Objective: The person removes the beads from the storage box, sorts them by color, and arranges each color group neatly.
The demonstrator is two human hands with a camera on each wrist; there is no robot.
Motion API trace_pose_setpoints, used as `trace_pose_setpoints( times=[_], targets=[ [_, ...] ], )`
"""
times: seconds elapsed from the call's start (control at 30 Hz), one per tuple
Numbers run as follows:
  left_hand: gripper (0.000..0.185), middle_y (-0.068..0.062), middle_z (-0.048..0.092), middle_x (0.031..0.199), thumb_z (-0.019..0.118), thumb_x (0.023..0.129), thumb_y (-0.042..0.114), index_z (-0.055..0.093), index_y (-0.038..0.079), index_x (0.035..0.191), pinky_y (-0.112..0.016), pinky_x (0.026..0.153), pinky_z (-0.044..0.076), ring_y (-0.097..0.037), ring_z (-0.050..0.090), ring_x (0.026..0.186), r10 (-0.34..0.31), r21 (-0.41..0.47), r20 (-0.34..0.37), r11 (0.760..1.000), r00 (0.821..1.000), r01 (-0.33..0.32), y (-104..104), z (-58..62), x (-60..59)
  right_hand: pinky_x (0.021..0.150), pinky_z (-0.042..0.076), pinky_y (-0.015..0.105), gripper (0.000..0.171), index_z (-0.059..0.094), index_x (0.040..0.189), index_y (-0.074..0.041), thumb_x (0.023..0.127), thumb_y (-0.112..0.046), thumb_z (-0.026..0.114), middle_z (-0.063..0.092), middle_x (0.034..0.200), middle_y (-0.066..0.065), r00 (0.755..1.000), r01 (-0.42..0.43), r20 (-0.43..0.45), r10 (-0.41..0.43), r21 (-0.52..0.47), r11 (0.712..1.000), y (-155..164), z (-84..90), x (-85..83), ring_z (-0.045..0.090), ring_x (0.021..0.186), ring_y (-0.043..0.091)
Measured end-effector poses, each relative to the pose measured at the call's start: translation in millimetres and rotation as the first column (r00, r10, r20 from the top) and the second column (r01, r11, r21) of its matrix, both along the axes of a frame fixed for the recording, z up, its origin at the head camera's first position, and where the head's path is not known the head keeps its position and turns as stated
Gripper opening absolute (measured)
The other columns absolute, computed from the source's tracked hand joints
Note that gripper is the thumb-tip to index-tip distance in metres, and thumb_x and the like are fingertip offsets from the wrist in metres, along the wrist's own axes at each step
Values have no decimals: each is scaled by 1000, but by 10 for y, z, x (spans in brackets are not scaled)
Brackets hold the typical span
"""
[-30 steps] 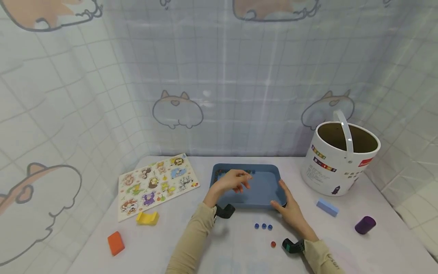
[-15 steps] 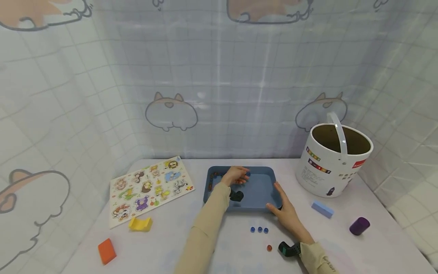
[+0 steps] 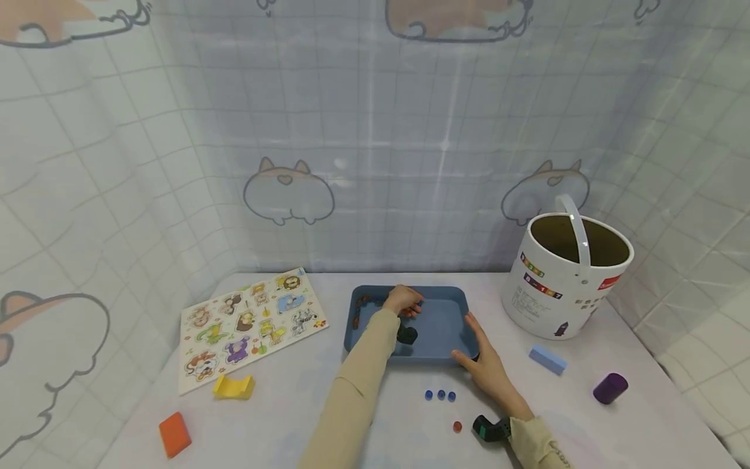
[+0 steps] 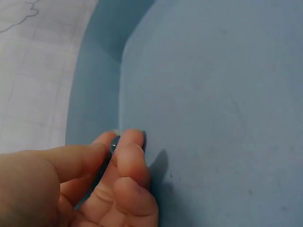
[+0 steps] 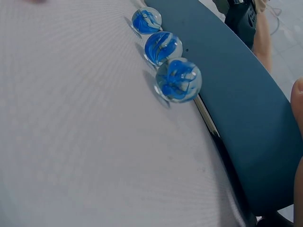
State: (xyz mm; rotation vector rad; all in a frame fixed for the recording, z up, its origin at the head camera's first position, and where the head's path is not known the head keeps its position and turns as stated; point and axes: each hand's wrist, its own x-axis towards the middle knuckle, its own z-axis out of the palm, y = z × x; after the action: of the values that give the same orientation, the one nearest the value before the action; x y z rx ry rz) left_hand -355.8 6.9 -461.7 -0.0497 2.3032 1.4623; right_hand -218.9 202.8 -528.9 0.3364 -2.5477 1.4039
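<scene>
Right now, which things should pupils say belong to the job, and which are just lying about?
Likely job:
blue marble in left hand
blue tray
brownish marbles inside
three blue marbles
red marble

Likely extras:
animal puzzle board
yellow block
orange block
white bucket
light-blue block
purple cylinder

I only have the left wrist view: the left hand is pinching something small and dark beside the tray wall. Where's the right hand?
Observer: In the head view, the right hand is at the near right corner of the tray.
Operator: Anything loose just in front of it, on the person's side?
Observer: Yes, three blue marbles lie in a row on the table there.
Operator: And inside, at the left end, which my picture doesn't show?
Observer: Small brownish pieces lie along that left side; they are too small there to make out in detail.
</scene>
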Motion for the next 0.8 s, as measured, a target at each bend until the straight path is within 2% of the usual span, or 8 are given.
trace_pose_setpoints(
  times=[0.13,0.23,0.37,0.5,0.7,0.8],
  targets=[
    [23,-11,70,71,63,93,11,71,-2,110,-21,46,46,-10,54,46,17,-12,-10,1000,1000,-17,6,-36,2,109,21,66,82,21,154,-6,90,-24,69,15,162,15,1000,-4,0,4,1,1000,2,7,11,19,145,46],
    [22,-7,65,65,64,92,9,71,-4,108,-21,47,47,-10,55,46,8,-25,-18,1000,1000,-9,-2,-43,24,109,21,66,82,21,154,-6,90,-25,69,15,163,14,1000,-5,9,5,3,1000,6,11,15,19,145,45],
    [23,-12,70,73,63,92,8,70,-6,109,-23,54,51,-10,56,51,-57,-48,-48,997,997,55,-85,10,104,109,22,67,82,20,154,-8,91,-26,68,14,163,14,1000,-6,22,6,5,1000,-1,10,16,18,146,45],
    [25,-15,73,86,64,93,13,69,-3,112,-26,63,54,-10,59,58,-122,-6,-71,993,990,122,-213,73,181,109,22,67,82,20,154,-7,90,-26,68,14,163,14,1000,-9,20,9,18,1000,0,10,9,19,145,46],
    [31,-6,69,80,62,95,23,68,0,116,-33,72,53,-12,61,66,-192,88,-80,976,978,199,-380,164,265,109,21,67,82,21,154,-7,90,-25,69,14,163,14,1000,-4,22,3,15,1000,18,24,7,19,145,46],
    [32,-5,68,81,60,96,25,67,3,118,-35,72,51,-15,61,69,-219,116,-91,967,972,229,-456,226,363,109,21,67,81,21,154,-8,91,-26,68,14,163,14,1000,-5,27,4,20,1000,22,12,12,18,145,46]
  ],
)
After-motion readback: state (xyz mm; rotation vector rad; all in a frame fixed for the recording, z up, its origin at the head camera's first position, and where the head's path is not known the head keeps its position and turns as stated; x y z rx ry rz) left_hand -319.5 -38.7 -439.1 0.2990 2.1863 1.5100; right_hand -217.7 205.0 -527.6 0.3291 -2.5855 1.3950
